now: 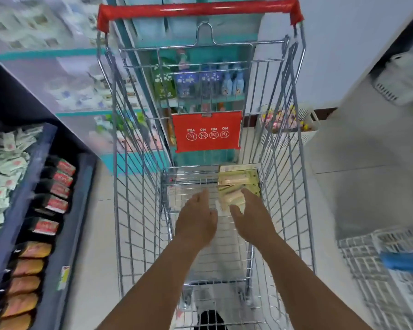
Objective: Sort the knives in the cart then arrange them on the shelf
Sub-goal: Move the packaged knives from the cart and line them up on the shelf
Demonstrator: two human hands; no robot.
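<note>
Cart: I see a wire cart filling the centre of the frame, its red handle at the top and a red flap with round icons hanging on the far wall of the basket.
Knives: I read them as flat pale green and cream packs lying in the far right corner of the cart floor, just right of centre frame. At least two packs overlap; blur stops me counting them or making out blades.
Left hand: reaches down into the cart at centre frame, fingers straight and loosely spread, holding nothing. It hangs just left of the packs. I cannot tell whether the fingertips touch the cart floor.
Right hand: beside the left hand, fingers extended and relaxed, thumb spread wide. Its fingertips lie over the near edge of the lowest pack; I cannot tell whether they touch it. No grip is visible.
Shelf: a dark blue unit runs down the left edge of the frame, with white sachets at the top, black and red packs in the middle and orange packs at the bottom.
Far shelves: teal racks beyond the cart, upper centre, carrying bottles and pouches, all blurred.
Baskets: one white basket with small coloured items stands on the floor at right of centre; another white crate sits at lower right.
Floor: pale tiles.
</note>
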